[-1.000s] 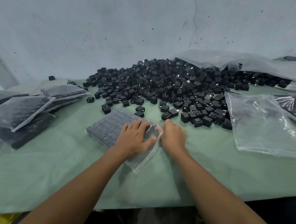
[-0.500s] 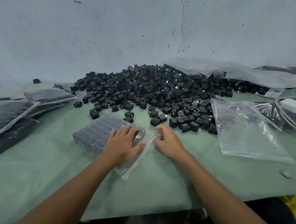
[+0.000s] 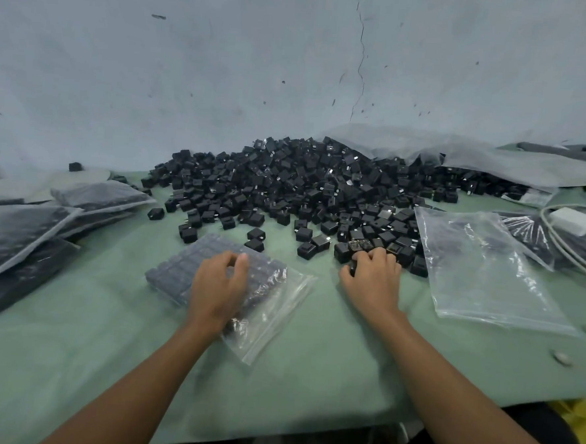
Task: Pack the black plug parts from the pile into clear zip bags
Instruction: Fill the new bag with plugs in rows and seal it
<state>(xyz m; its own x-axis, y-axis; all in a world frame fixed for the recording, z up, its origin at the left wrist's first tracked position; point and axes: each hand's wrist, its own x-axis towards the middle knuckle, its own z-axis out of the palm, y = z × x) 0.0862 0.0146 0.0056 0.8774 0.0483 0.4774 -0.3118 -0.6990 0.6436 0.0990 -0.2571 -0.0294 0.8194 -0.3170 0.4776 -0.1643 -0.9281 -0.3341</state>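
A large pile of black plug parts (image 3: 307,185) lies on the green table (image 3: 310,370) against the wall. A clear zip bag (image 3: 185,270) with rows of plug parts inside lies flat at centre; its open end points toward me. My left hand (image 3: 217,287) rests on this bag, fingers loosely bent over it. My right hand (image 3: 372,278) is at the pile's near edge, fingers curled around black plug parts (image 3: 358,246).
Filled zip bags (image 3: 27,226) are stacked at the left. Empty clear bags (image 3: 481,267) lie at the right, beside a white adapter with a cable (image 3: 573,221). A big plastic sheet (image 3: 460,156) covers the pile's back right. The table's front edge is near me.
My right hand left the bag's open end and moved right and forward to the pile's edge, closing on plug parts. My left hand stays on the bag.
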